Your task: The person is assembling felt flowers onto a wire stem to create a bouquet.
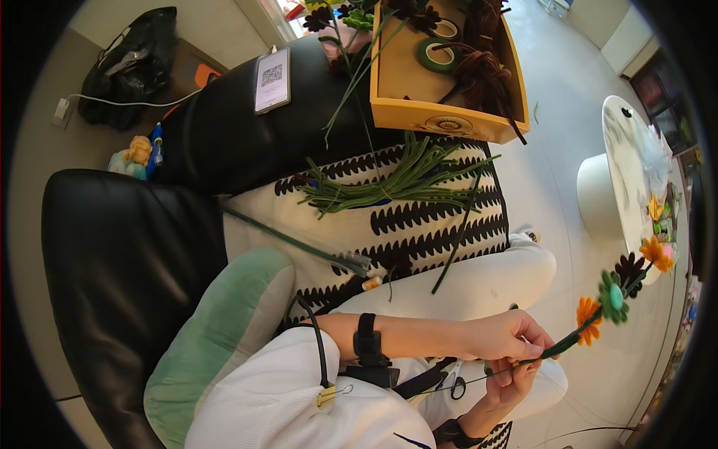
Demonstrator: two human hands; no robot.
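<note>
My left hand [507,337] pinches the green-wrapped stem of a flower spray [580,328] between thumb and fingers. Just beneath it, my right hand [511,384] closes its fingers on the lower end of the same stem. Orange, dark brown and green fuzzy chenille flowers are spaced along the spray, which points up to the right; the green flower [614,297] has a turquoise centre. A thin dark wire or stem [465,383] trails left from my fingers over my lap. Scissors [459,386] with dark handles lie partly hidden below my left forearm.
A bundle of green chenille stems [392,191] lies on the black-and-white cloth [314,221]. Behind it stands a wooden box [449,118] with green tape [440,55] and brown stems. A phone [273,81] rests on the black armrest. A round marble-top table [617,163] is at right.
</note>
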